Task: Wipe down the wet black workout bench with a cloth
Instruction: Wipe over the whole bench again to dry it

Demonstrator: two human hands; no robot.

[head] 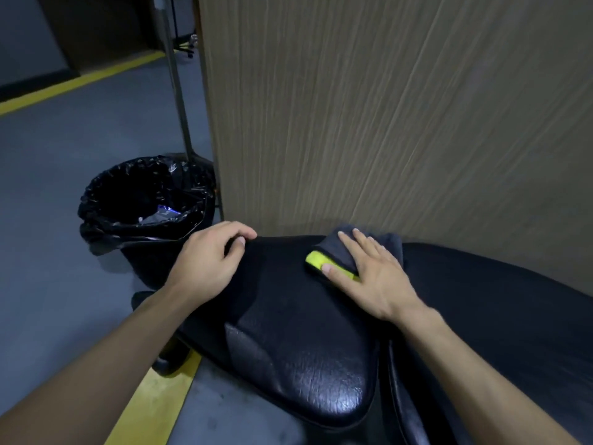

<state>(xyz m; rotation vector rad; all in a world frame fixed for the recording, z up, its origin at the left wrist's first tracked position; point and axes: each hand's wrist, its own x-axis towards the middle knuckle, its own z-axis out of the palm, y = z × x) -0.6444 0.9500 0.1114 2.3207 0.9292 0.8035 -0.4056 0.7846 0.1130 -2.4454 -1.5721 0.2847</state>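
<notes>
The right hand (373,273) presses a folded dark grey cloth with a yellow edge (359,252) flat, fingers spread, onto the padded black vinyl worktop (305,348); the left hand's (208,261) grip curls over its far edge.

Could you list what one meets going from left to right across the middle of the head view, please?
Bin lined with a black bag → left hand gripping the bench edge → cloth, grey and yellow → right hand pressed flat on that cloth.
</notes>
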